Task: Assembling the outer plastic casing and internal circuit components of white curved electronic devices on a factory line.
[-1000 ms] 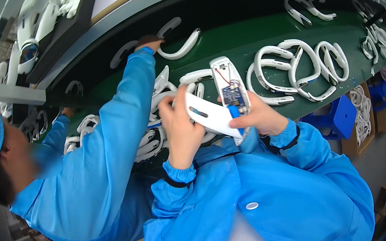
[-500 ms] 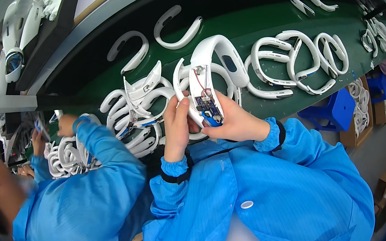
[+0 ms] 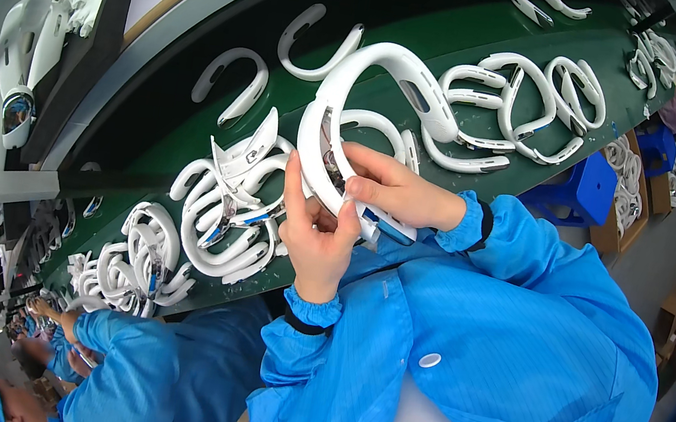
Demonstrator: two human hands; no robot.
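Both hands hold a white U-shaped neck fan [image 3: 370,58] with one arm of its housing partly uncovered. Wires and inner parts show through the gap beside my fingers, and a blue piece [image 3: 389,229] sticks out at the near end. My left hand [image 3: 315,251] pinches the housing from the left, thumb and fingers closed on it. From the right, my right hand [image 3: 405,195] grips the same arm, its thumb on the edge of the opening. A loose white curved cover [image 3: 246,155] lies on the pile to the left of my left hand.
White neck fan parts [image 3: 219,259] lie heaped on the green table [image 3: 453,191], with several more bands [image 3: 505,101] at the right. A co-worker in blue [image 3: 151,375] sits at the lower left. A blue stool [image 3: 578,193] and a box [image 3: 628,209] of white parts stand at right.
The neck fan has been turned, so the circuit board that faced up is now mostly hidden. My fingers have shifted along its arm. The co-worker has moved down and left, away from the pile.
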